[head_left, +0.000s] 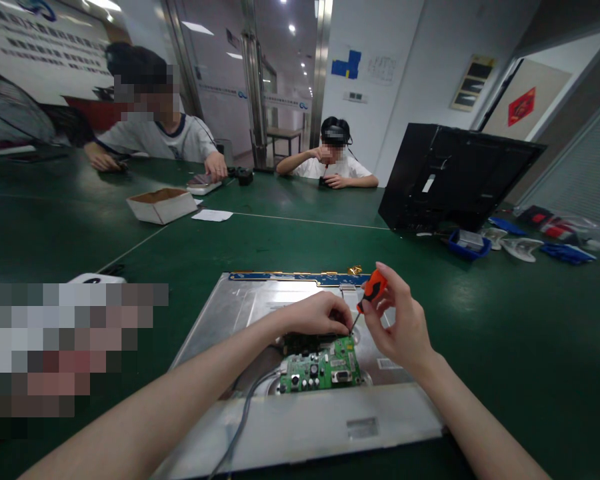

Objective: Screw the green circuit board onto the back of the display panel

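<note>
My right hand (405, 320) grips the orange and black handle of a screwdriver (374, 288), tilted with its thin shaft pointing down to the upper right corner of a green circuit board (325, 367). Beside the shaft tip, my left hand (325, 313) has its fingers bent and pressed together at the board's edge; whatever they hold is too small or hidden. The board lies on a silver metal panel (215, 327), with a grey cable (247, 413) running from its left side. A narrow blue board (290, 279) lines the panel's far edge.
The panel lies on a green table (505, 333). At the back right stands a black monitor (455, 177) near a blue tray (467, 247). An open box (161, 205) and white paper (213, 215) are at the back left. Two people sit across the table; a blurred area covers the left.
</note>
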A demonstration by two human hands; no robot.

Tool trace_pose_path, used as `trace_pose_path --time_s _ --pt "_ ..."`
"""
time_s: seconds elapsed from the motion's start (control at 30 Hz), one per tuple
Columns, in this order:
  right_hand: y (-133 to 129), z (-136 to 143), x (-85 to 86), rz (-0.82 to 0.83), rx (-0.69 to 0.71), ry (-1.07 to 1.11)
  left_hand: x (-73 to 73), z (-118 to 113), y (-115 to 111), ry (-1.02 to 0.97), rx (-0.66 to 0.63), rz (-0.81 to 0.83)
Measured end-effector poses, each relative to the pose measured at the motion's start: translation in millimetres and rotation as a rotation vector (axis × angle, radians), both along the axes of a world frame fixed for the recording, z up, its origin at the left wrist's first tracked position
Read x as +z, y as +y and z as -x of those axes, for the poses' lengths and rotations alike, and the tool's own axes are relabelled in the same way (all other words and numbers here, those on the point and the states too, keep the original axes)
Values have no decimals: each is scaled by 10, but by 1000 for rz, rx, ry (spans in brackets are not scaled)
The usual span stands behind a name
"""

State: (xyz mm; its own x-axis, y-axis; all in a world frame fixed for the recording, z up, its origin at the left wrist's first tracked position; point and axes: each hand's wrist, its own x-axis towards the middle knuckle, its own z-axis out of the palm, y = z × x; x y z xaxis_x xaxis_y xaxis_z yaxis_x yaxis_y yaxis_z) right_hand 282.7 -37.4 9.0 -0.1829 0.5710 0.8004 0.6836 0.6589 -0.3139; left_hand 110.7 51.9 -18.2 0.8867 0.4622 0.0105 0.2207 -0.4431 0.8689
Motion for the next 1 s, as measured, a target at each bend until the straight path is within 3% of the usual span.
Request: trace_pose_path --time_s 0.4,0.7,1.0 --pt "17 -15 -31 -52 -68 -23 -18 3 7 -7 -7 -8" --pt "-8 1 9 16 2 2 32 2 -16 3 3 -9" --pt "16 -14 -27 -48 -69 -9 16 3 -4 -1 -5 -2"
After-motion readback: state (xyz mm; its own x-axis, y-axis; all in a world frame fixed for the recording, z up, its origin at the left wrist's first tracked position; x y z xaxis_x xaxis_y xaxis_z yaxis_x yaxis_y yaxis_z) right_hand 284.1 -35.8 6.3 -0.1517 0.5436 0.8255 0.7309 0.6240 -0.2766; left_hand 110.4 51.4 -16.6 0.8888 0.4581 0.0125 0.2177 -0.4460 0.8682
